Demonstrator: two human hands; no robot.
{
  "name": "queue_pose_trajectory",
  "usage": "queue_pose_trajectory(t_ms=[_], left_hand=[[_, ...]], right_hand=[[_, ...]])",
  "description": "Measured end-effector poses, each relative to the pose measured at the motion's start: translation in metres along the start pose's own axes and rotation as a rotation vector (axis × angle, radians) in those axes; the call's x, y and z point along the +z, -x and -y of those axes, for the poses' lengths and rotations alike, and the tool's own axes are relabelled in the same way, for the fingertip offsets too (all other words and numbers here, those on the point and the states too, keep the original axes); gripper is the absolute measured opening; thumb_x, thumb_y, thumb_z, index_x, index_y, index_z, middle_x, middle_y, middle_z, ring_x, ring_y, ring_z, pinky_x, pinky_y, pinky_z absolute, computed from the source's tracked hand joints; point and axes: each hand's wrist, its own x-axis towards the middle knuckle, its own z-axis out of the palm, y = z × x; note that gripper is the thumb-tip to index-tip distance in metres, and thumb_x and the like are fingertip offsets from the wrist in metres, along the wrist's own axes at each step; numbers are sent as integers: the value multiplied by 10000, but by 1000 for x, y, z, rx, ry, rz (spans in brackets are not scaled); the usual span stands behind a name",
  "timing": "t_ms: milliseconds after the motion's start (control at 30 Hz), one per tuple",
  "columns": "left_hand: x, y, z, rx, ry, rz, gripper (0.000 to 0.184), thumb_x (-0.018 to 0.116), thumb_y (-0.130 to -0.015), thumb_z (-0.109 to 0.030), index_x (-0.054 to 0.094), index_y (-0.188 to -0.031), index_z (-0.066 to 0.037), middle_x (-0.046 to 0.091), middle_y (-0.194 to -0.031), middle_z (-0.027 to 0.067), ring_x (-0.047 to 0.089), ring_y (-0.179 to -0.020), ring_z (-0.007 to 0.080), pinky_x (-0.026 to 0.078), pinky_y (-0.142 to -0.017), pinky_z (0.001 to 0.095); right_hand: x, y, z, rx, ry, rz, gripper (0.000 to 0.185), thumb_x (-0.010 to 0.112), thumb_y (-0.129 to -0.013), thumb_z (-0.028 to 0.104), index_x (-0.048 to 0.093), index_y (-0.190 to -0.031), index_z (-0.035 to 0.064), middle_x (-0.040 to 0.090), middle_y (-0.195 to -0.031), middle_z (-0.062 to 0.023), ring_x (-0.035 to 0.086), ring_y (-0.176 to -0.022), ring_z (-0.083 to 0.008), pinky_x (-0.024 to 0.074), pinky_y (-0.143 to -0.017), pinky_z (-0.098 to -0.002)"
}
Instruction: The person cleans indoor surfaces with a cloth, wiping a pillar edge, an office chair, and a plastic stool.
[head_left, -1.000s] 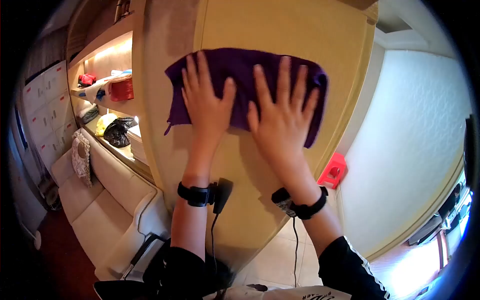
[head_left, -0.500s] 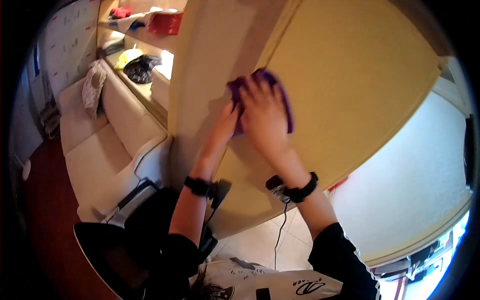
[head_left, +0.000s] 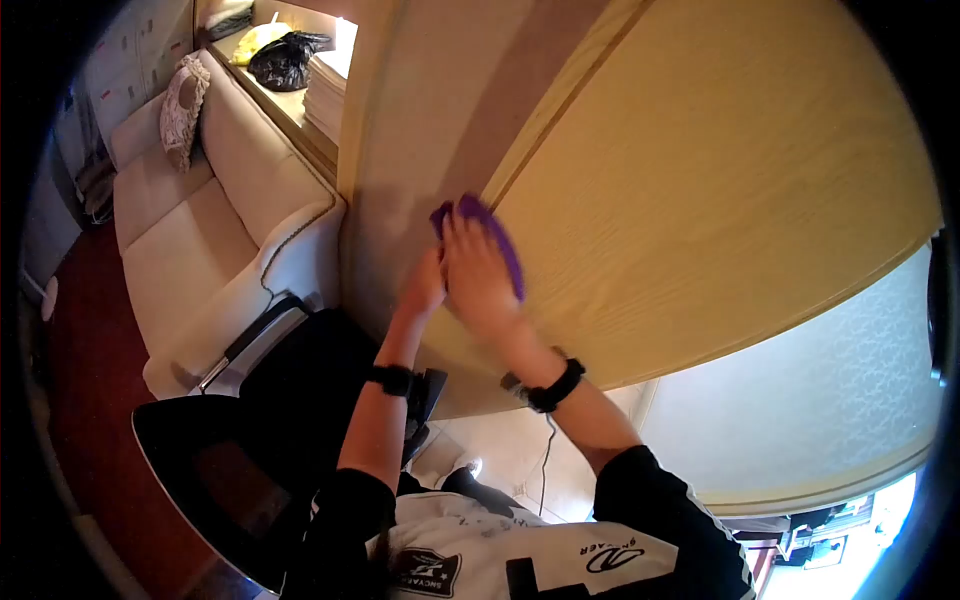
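Note:
A purple cloth is pressed against the yellowish wooden panel, near the strip along its left edge. My right hand lies over the cloth, fingers reaching up across it and slightly blurred, keeping hold of it. Close beside it, my left hand is closed at the cloth's left side; its fingertips are partly hidden. Each wrist wears a black strap with a small device, and a cable hangs from the right one.
A cream sofa with a cushion stands at left. Nearer is a black chair. Shelves behind the sofa hold a black plastic bag and a yellow bag. A pale patterned panel is at right.
Both hands and the purple cloth have shifted left and lower in view. The camera has tilted down, so the sofa and shelves appear higher.

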Motion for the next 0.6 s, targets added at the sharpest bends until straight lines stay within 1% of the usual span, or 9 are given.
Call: queue_pose_trajectory(t_ms=[133,200,233,367,400,433,500,533,600], left_hand=[[-18,33,59,-38,29,-79,437,389,-918,-301,393,-1237,-3,448,-1217,132,431,-1111,186,352,-905,280],[-14,45,59,-112,112,-148,462,397,-909,-280,337,-1271,1,406,-1261,153,380,-1167,256,309,-957,366],[-13,46,59,-120,104,-158,462,397,-909,-280,337,-1271,1,406,-1261,153,380,-1167,256,309,-957,366],[-11,13,69,427,-850,26,498,394,-899,-258,268,-1301,7,336,-1307,187,282,-1224,324,199,-1013,431],[-7,7,70,572,-1082,88,508,393,-897,-253,251,-1308,9,318,-1319,195,257,-1238,341,172,-1026,447],[4,6,50,570,-1085,94,508,393,-897,-253,251,-1308,9,318,-1319,195,257,-1238,341,172,-1026,447],[35,7,-13,479,-478,-16,513,410,-895,-256,232,-1314,-19,268,-1349,163,270,-1231,315,176,-1036,374],[44,8,-14,536,-600,-86,517,415,-883,-255,243,-1311,-21,239,-1353,176,222,-1241,361,152,-1043,388],[39,6,18,531,-748,-115,525,424,-873,-251,245,-1309,-20,254,-1341,195,232,-1230,375,164,-1032,424]], right_hand=[[59,32,32,-155,-32,137,500,429,-771,62,348,-1252,-45,373,-1284,-184,327,-1208,-298,223,-1031,-358],[56,32,34,-107,-171,154,486,430,-772,53,361,-1242,-46,375,-1282,-187,330,-1208,-297,217,-1035,-361],[55,31,33,-52,-303,166,471,431,-773,44,375,-1232,-46,376,-1280,-190,333,-1208,-295,211,-1039,-363],[8,24,9,-30,-260,53,449,452,-776,69,416,-1216,-11,372,-1293,-170,345,-1200,-295,233,-1021,-392],[-9,21,0,31,-287,-53,446,464,-772,81,434,-1213,23,372,-1301,-147,350,-1197,-293,246,-1009,-406],[-24,20,-7,92,-310,-160,445,476,-768,92,452,-1211,57,371,-1310,-125,355,-1194,-290,258,-996,-420],[-50,26,-17,146,-265,-200,462,485,-764,95,445,-1224,86,361,-1322,-103,354,-1195,-288,265,-987,-427],[-56,30,-19,193,-218,-240,482,495,-760,98,437,-1238,115,351,-1335,-81,353,-1197,-286,272,-977,-434],[-45,43,-20,184,-194,-173,508,494,-760,100,409,-1260,127,327,-1351,-73,342,-1204,-282,267,-982,-432]])
